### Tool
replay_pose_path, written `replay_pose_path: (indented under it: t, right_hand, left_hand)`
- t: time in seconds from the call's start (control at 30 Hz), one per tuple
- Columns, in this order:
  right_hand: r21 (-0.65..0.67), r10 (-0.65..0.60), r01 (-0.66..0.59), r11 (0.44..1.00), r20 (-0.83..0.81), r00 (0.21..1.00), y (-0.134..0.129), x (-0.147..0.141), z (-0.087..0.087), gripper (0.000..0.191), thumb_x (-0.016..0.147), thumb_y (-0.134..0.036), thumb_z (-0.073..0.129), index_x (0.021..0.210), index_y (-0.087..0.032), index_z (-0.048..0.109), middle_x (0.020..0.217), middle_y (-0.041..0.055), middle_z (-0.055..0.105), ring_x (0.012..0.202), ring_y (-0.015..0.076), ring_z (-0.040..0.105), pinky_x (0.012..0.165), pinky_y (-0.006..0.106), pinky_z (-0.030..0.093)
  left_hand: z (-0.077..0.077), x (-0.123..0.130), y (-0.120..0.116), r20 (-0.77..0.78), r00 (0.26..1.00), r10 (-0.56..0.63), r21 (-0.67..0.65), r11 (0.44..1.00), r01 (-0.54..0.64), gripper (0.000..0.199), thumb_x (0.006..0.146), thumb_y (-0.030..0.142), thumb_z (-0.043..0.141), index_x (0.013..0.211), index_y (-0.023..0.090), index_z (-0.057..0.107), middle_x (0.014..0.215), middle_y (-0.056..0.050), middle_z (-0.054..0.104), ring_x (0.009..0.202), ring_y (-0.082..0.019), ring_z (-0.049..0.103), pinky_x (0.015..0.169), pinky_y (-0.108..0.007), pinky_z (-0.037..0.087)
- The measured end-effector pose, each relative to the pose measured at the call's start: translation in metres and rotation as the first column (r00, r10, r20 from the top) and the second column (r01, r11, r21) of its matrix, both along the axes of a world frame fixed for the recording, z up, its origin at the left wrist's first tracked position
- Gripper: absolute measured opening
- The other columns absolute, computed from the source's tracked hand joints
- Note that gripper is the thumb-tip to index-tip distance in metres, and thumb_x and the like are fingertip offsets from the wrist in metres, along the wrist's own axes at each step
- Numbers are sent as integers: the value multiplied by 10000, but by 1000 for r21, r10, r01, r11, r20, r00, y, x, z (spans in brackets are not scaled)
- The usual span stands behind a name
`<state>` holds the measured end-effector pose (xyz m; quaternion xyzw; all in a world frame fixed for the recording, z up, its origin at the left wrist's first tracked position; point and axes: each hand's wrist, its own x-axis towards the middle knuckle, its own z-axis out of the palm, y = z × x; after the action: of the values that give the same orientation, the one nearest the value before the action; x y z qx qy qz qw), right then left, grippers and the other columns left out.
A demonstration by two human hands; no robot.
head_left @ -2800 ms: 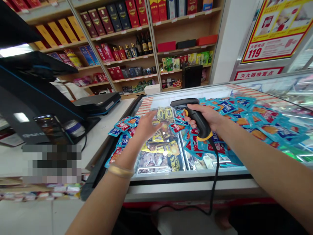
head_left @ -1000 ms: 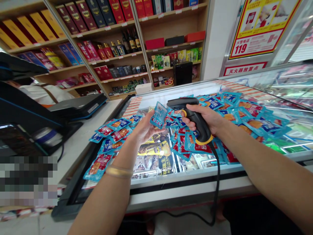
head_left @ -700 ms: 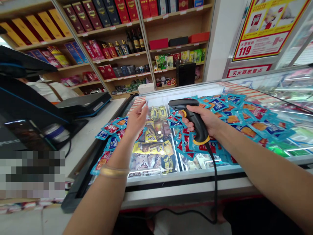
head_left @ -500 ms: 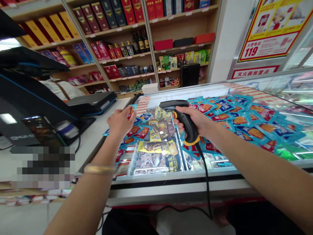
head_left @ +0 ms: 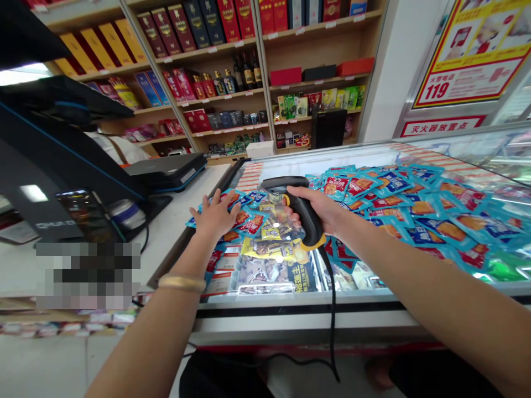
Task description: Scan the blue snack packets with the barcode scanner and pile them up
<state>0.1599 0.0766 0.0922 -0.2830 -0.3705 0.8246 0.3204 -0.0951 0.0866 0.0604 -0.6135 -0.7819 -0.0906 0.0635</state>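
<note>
Left hand: your left hand is palm-down at the smaller pile of packets, its fingers spread wide with nothing visible between them; whether the palm presses on the packets you cannot tell from here.
Right hand: your right hand has its fingers wrapped around the grip of the black-and-yellow scanner, held above the glass with its head pointing toward your left side.
Cable: the black cable drops from the scanner's grip past the freezer's front edge.
Packets: the smaller pile lies at the left end of the freezer, partly under your hand; the larger pile spreads over the glass beyond and beside your right forearm.
Under the glass: yellow packages show between the two piles.
Counter: to your left, the white counter carries a phone, leaning upright, and a dark flat-topped device.
</note>
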Motion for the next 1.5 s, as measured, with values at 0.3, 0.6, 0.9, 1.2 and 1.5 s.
replay_pose_path:
  t: [0.3,0.6,0.9,1.2,1.5]
  right_hand:
    - [85,-248,247,965,-4,969,8,83,11,268,959,-350,497,796,-156,582,587,13,531,427,88,445,385,172,432]
    - [61,-311,310,949,-3,951,9,128,-5,234,950,-339,494,838,-152,578,597,20,539,441,97,457,388,183,437]
    - [66,-266,265,962,-4,964,12,126,-10,222,937,-358,553,832,-164,573,601,21,559,443,101,466,404,194,456]
    - [76,-281,279,957,8,960,8,123,-9,237,962,-339,500,835,-155,578,591,15,545,437,94,457,400,187,452]
    - [81,-262,262,962,-1,965,9,125,-12,227,934,-363,549,832,-161,579,610,14,547,451,94,458,411,191,451]
  left_hand:
    - [11,76,-1,37,977,-209,216,957,196,632,926,549,461,1492,269,422,1590,-116,366,1478,-366,293,1172,-644,234]
    - [-19,161,29,297,776,-556,156,830,535,622,870,490,605,1404,185,519,1413,-139,586,1310,-294,552,1092,-436,449]
    - [-35,165,43,313,641,-701,228,711,666,580,965,424,444,1511,240,379,1593,-108,355,1496,-267,274,1198,-488,296]
    - [-22,181,24,209,630,-748,60,653,755,522,970,507,433,1459,328,463,1632,-101,274,1487,-349,281,1161,-629,274]
    - [-27,171,25,227,593,-772,289,635,716,299,877,340,615,1140,227,706,1327,-124,614,1216,-257,606,1064,-449,485]
